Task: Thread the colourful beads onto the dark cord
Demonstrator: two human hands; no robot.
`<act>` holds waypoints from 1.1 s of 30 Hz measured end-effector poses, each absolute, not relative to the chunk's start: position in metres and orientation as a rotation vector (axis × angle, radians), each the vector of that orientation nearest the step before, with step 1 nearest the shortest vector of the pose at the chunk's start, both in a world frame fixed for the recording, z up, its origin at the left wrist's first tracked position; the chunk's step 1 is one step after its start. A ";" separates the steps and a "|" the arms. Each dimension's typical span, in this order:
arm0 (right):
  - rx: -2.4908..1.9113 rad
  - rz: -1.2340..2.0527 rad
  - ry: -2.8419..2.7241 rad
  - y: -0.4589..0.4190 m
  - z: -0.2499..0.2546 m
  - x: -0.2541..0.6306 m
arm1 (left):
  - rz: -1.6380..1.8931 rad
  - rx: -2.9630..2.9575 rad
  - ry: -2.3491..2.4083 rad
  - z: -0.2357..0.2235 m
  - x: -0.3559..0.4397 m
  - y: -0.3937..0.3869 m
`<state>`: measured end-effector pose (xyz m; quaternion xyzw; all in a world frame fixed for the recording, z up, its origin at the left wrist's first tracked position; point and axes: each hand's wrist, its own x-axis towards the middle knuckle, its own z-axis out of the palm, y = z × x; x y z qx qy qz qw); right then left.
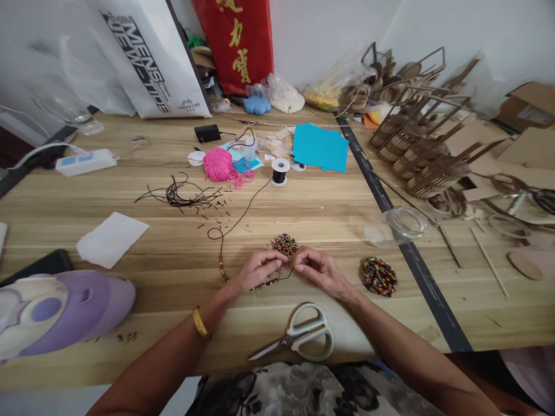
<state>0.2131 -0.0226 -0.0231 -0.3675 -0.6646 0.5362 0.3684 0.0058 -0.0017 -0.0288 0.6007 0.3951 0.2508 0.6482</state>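
Apparently threading, right fingers [307, 271] pinch black cord [286, 277], left fingers [272, 267] narrow, contents unclear, beads [284, 243] just beyond; next calls for hole-to-tip alignment

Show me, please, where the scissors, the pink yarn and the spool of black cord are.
Scissors [284, 342]: head view, on the pivot area.
Pink yarn [218, 165]: head view, middle of the ball.
Spool of black cord [278, 176]: head view, on the wound cord.

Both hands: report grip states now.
Left hand: by the bead pile; whether grip is closed or holding, can't tell.
Right hand: closed, apparently on the black cord.
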 end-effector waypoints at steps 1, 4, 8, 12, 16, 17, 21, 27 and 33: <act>-0.947 1.372 -1.707 -0.023 -0.023 0.213 | 0.580 1.383 0.892 -0.029 0.006 -0.002; -0.968 1.359 -1.704 -0.022 -0.024 0.212 | 0.590 1.402 0.884 -0.029 0.006 -0.003; -0.981 1.359 -1.697 -0.023 -0.026 0.211 | 0.572 1.364 0.875 -0.029 0.008 -0.005; -0.976 1.338 -1.718 -0.024 -0.026 0.208 | 0.573 1.332 0.841 -0.031 0.010 -0.005; -0.986 1.338 -1.741 -0.025 -0.025 0.206 | 0.558 1.376 0.811 -0.031 0.011 -0.005; -0.987 1.341 -1.741 -0.026 -0.024 0.205 | 0.552 1.403 0.811 -0.031 0.011 -0.005; -0.984 1.345 -1.745 -0.026 -0.024 0.205 | 0.554 1.453 0.821 -0.030 0.011 -0.005; -0.983 1.303 -1.782 -0.025 -0.024 0.207 | 0.555 1.295 0.847 -0.027 0.010 -0.005; -0.997 1.254 -1.822 -0.023 -0.022 0.209 | 0.570 1.279 0.905 -0.029 0.009 -0.004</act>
